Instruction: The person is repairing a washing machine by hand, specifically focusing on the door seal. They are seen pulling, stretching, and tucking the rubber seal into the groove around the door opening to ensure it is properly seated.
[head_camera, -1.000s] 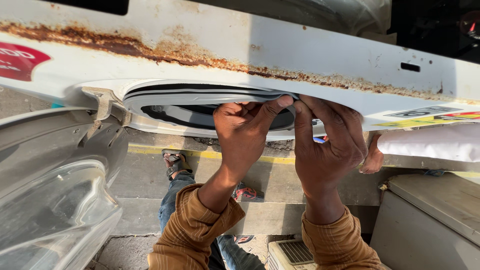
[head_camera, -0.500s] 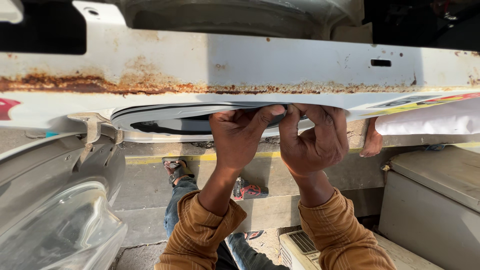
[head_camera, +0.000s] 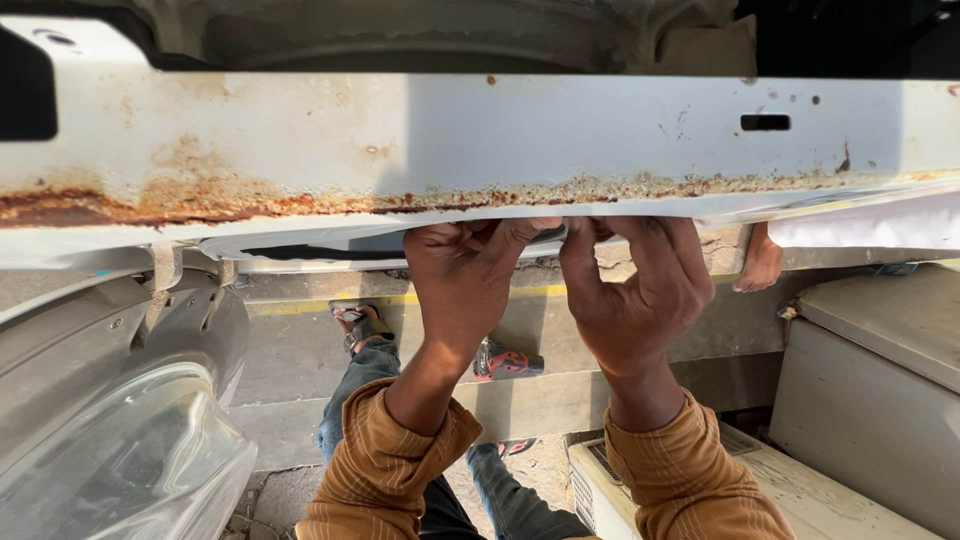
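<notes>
Concrete floor below; rusty white washer panel (head_camera: 480, 150) under 2 hands' fingertips (head_camera: 520, 232).

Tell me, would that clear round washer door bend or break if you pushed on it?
The clear domed door looks thick and glassy, so it is probably stiff and heavy rather than bendy. Being see-through and hard, it could crack if knocked. It sits in a grey ring and seems hinged, so a push would likely swing it.

Concrete floor (head_camera: 300, 350) is carrying a yellow painted line (head_camera: 300, 303) at 9 o'clock, a red-and-black power tool (head_camera: 508, 362) lying centrally, a sandalled foot (head_camera: 358, 323) resting just left.
</notes>
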